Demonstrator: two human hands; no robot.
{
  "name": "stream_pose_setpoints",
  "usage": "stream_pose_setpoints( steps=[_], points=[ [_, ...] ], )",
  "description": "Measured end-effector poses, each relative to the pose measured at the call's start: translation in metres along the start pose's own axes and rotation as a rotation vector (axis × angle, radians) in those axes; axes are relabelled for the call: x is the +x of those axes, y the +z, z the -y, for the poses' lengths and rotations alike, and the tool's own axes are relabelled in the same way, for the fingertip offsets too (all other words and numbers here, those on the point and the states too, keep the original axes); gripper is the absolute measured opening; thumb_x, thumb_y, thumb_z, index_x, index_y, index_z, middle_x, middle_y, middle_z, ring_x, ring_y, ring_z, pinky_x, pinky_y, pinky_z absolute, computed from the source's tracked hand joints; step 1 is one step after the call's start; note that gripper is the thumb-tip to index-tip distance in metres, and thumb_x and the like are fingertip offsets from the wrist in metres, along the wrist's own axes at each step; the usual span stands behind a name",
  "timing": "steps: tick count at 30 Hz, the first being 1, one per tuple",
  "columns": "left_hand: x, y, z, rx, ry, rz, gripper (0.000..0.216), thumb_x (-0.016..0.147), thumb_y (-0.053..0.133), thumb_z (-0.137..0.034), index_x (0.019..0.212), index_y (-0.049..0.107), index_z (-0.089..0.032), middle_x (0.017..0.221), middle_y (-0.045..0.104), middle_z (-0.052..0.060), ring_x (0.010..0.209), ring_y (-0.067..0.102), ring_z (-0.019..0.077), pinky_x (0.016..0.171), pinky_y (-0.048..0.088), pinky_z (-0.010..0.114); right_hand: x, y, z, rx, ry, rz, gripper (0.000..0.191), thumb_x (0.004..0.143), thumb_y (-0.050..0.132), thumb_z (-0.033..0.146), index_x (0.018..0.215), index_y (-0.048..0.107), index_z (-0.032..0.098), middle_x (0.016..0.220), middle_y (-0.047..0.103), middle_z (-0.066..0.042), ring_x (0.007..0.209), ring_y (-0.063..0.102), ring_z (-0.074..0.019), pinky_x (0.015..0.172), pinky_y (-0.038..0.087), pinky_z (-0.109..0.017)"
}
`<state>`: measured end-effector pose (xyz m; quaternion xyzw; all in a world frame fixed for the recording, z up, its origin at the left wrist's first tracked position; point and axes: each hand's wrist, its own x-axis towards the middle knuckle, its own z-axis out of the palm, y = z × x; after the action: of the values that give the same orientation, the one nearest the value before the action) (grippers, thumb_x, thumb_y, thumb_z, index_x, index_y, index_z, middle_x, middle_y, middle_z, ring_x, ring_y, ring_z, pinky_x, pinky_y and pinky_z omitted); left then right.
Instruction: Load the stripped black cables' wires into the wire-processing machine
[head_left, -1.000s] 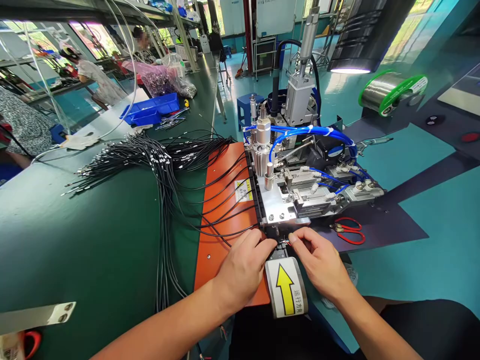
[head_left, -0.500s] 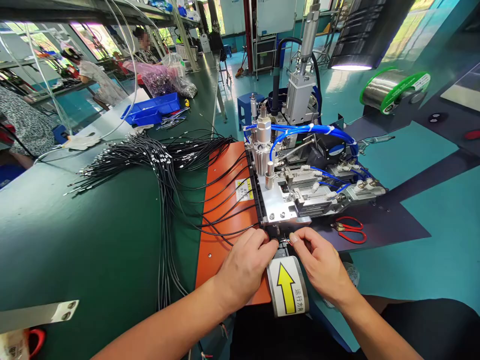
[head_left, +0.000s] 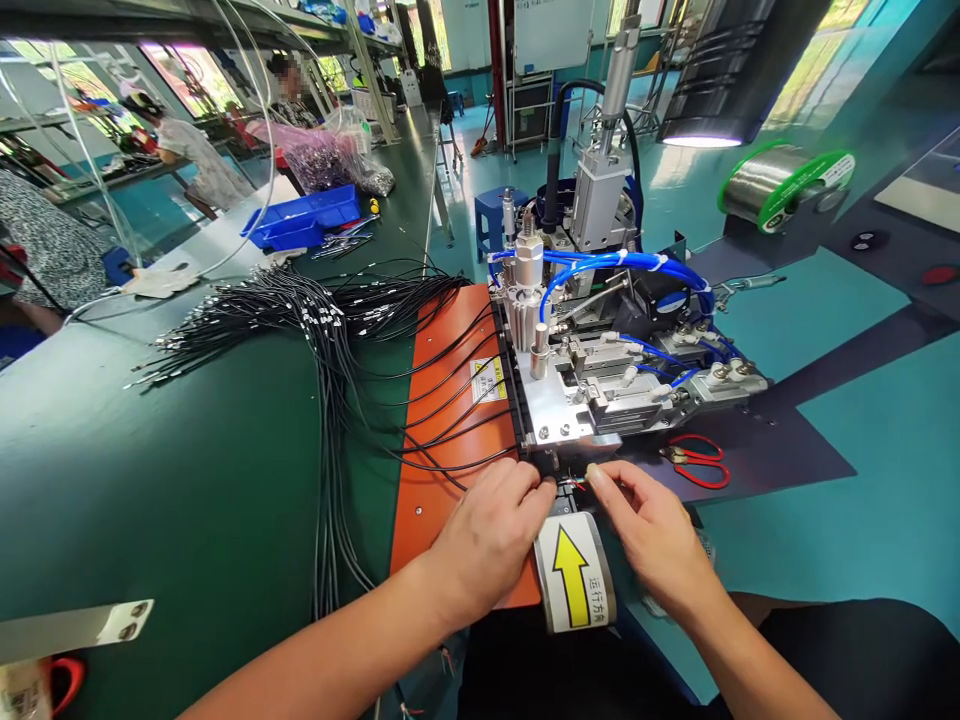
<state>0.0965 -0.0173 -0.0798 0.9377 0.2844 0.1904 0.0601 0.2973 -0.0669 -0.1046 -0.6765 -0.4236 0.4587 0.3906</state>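
My left hand (head_left: 504, 522) is closed at the front of the machine, thumb and index finger pinched by the feed slot on the end of a cable that is mostly hidden under the fingers. Thin red and white wires (head_left: 576, 484) stick out just right of the left thumb. With its thumb and index finger together, my right hand (head_left: 651, 522) pinches the tip of one thin wire. Below the fingers is a metal guide with a yellow arrow label (head_left: 574, 570). Several black cables (head_left: 450, 400) run across the orange plate (head_left: 431, 490) into the machine (head_left: 555, 400).
A large bundle of black cables (head_left: 322, 320) lies on the green table (head_left: 187, 480). Red-handled snips (head_left: 701, 462) lie right of the machine. A solder wire spool (head_left: 784, 187) and a blue tray (head_left: 304, 218) stand farther back. Other people sit at the far left.
My right hand has shifted slightly right, away from the left fingers, and more of the red and white wires shows between them. The left hand has stayed nearly still.
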Motion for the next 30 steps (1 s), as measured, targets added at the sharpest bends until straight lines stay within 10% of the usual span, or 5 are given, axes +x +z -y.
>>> stream_pose_setpoints(
  steps=[30],
  points=[
    [-0.001, 0.004, 0.001, -0.014, -0.030, -0.002, 0.022, 0.098, 0.045, -0.016, 0.112, 0.062, -0.013, 0.096, 0.056, 0.007, 0.088, 0.047, 0.0148, 0.077, 0.047, 0.030, 0.006, 0.002, 0.021, -0.299, -0.537, -0.045, 0.015, 0.100, 0.053, 0.027, 0.098, 0.067, 0.022, 0.096, 0.063, -0.002, 0.091, 0.060, -0.0156, 0.083, 0.045, -0.027]
  ],
)
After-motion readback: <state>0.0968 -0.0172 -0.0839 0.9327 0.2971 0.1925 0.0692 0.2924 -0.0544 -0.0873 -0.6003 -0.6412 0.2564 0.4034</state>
